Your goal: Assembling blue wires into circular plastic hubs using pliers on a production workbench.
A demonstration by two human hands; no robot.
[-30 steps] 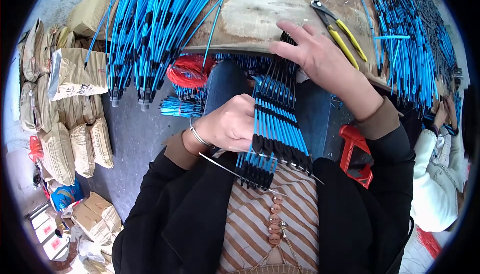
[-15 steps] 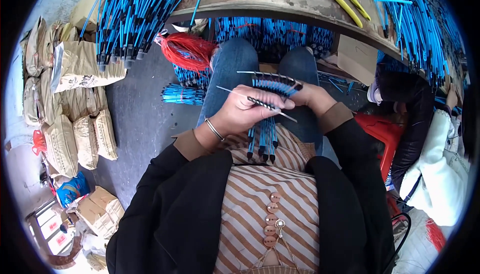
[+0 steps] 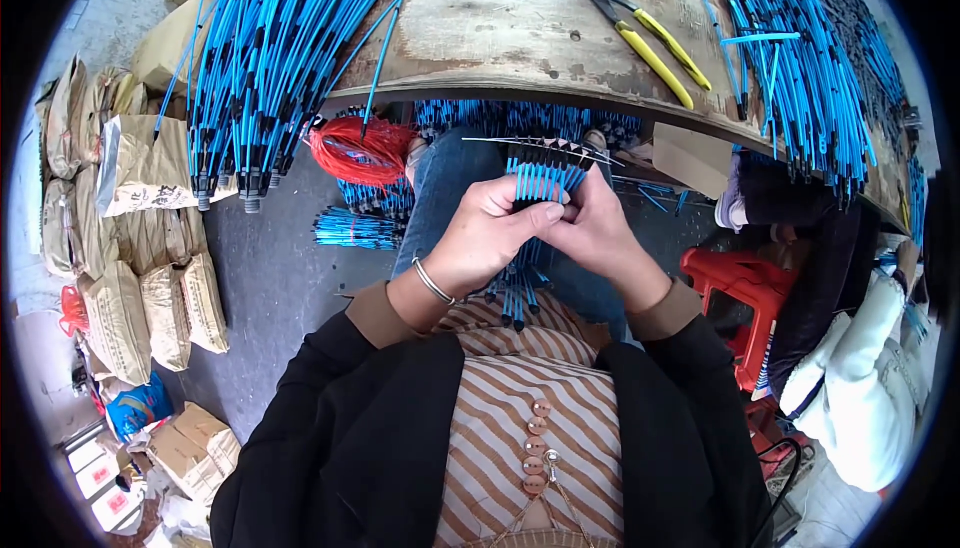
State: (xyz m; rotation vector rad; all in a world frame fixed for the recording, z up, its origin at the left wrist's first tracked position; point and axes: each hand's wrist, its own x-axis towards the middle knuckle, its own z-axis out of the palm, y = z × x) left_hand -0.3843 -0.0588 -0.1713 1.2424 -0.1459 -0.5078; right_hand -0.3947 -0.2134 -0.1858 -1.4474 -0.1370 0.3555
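Observation:
Above my lap, both hands grip one bundle of thin blue tubes with black ends (image 3: 541, 182). My left hand (image 3: 488, 233) is closed round its left side, thumb lying across the front. My right hand (image 3: 603, 226) closes on the right side, and the two thumbs nearly meet. Thin light-coloured rods (image 3: 500, 140) cross the bundle's far end, with dark tips threaded along them. Below my hands, the black-tipped lower ends of the tubes (image 3: 517, 300) hang against my striped top. The fingers behind the bundle are hidden.
A worn wooden table (image 3: 480, 23) carries yellow-handled pliers (image 3: 650, 43) and large piles of blue tubes (image 3: 275, 58). A red fringed bundle (image 3: 358, 151) hangs by my left knee. Paper sacks (image 3: 118, 318) stand left. A red stool (image 3: 745, 298) and a person's white sleeve (image 3: 858, 368) are at right.
The table and pliers sit lower in the picture. My left hand has turned, its thumb now across the bundle; the rod that crossed that hand no longer does. The tubes now stand more upright between both hands.

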